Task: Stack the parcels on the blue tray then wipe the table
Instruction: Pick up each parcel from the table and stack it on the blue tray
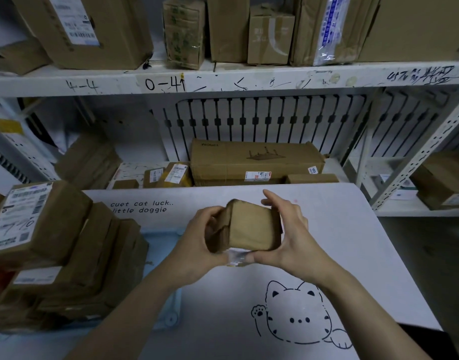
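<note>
1. The left hand (197, 237) gripped the left end of a small brown parcel (251, 227), fingers curled round it.
2. The right hand (290, 229) held the right end, fingers over the far edge, thumb at the near edge.
3. The parcel was over the table (353, 242), just right of the blue tray (161, 245) bearing a stack of parcels (67, 255).

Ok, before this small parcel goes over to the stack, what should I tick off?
1. Both hands gripping: ok, left hand and right hand hold the small brown parcel from opposite sides.
2. Room on the blue tray: ok, a bare strip shows right of the parcel stack.
3. Stack steady: cannot tell; upper parcels sit skewed.
4. Way to the tray free: ok, only bare table cover between.
5. Label readable: cannot tell, the white label at the parcel's near bottom edge is blurred.
</note>
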The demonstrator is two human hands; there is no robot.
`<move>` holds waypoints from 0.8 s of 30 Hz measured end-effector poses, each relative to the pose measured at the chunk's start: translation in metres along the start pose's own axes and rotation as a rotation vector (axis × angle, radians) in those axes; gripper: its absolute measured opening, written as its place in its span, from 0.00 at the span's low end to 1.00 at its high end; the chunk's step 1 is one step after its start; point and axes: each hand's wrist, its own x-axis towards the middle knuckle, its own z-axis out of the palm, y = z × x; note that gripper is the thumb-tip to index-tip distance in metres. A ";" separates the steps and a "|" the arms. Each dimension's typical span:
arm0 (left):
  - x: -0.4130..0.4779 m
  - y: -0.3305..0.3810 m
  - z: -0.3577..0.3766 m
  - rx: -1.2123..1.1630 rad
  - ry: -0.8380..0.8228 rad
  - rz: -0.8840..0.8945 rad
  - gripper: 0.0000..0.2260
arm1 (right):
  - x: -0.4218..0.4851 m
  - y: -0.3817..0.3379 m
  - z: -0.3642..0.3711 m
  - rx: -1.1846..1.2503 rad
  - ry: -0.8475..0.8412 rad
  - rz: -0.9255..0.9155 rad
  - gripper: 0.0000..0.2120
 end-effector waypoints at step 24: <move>-0.004 -0.010 -0.008 0.673 0.304 0.671 0.39 | 0.004 -0.010 -0.003 1.054 -0.110 0.439 0.19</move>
